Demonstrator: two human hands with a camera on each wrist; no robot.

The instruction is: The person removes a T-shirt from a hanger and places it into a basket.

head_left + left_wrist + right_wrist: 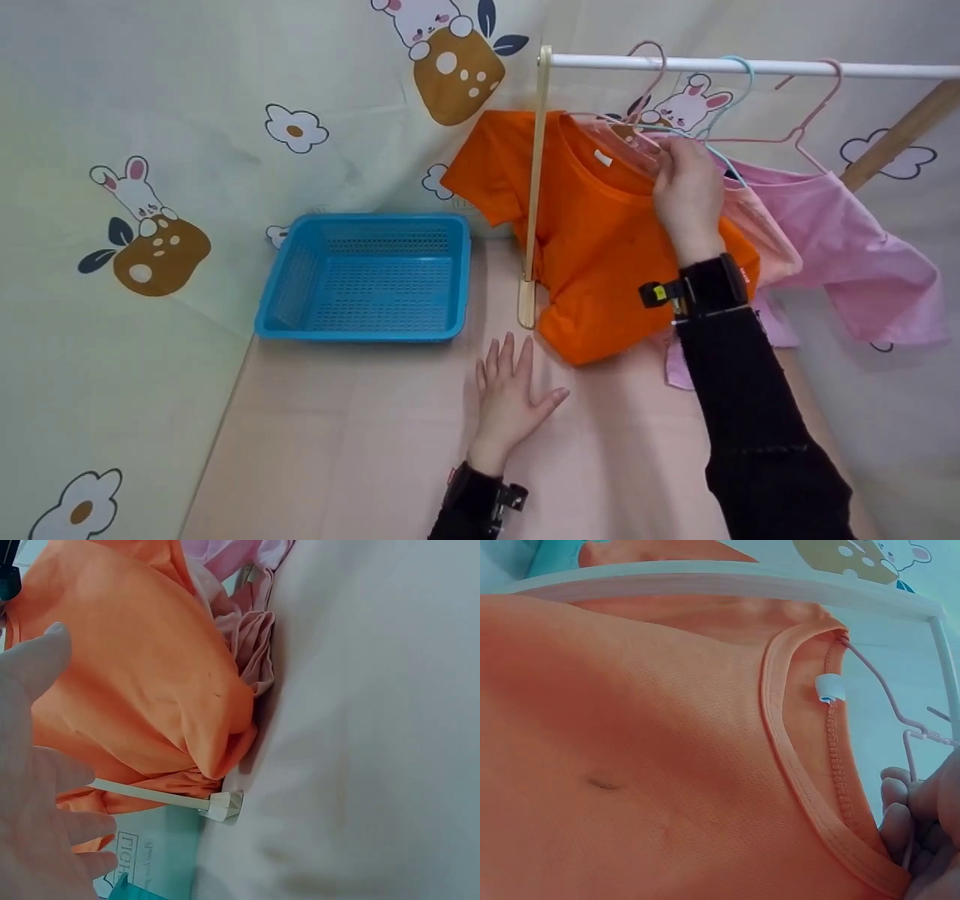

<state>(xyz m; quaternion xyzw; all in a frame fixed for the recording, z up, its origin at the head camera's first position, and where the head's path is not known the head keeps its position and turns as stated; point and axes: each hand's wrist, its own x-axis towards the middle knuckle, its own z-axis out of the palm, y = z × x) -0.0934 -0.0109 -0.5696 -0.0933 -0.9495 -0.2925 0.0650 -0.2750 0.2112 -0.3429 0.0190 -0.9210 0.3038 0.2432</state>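
Pink hanger sits pinched in curled right fingers.

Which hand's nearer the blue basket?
Left. The left hand is just off the blue basket's near right corner, not touching it. The right hand is farther right, gripping the orange shirt's pink hanger.

On the counter, a basket sits left of the rack; a T-shirt hangs leftmost, other garments rightward.
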